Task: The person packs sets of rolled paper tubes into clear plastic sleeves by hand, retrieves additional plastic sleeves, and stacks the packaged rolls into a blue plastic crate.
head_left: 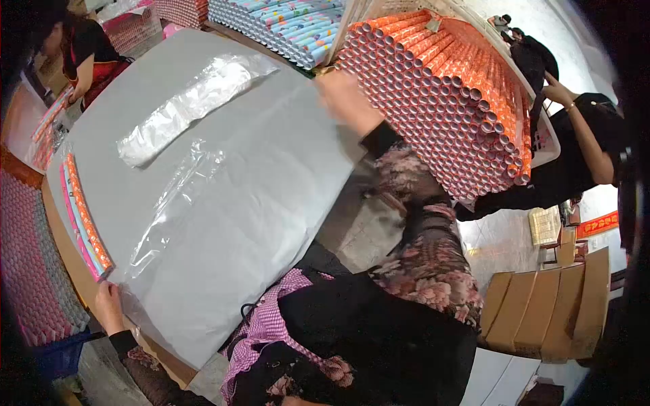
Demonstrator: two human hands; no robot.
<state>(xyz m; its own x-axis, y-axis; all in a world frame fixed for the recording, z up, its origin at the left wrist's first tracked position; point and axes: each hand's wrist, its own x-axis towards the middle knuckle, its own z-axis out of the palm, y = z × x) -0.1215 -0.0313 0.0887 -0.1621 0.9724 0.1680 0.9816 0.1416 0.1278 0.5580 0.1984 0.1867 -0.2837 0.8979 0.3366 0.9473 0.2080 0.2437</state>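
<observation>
At the lower left end of three wrapping paper rolls point(84, 213), orange, light blue and pink, is my left hand point(109, 308). Its fingers are drawn together at the roll ends, and clear film lies beside it; what they grip is too small to make out. My right hand point(349, 101), smeared by motion, is over the table's far right edge, close to a big stack of orange wrapping paper rolls point(433, 88). Its fingers cannot be made out. Between my hands a flat clear plastic bag point(177, 203) lies on the grey tabletop point(237, 230), with a pile of clear bags point(193, 108) beyond it.
Light blue patterned rolls point(277, 27) are stacked behind the table. More rolls point(37, 257) stand at the left edge. A co-worker point(91, 54) handles rolls at the upper left; another person point(589, 135) is at the right. Cardboard boxes point(542, 311) stand lower right.
</observation>
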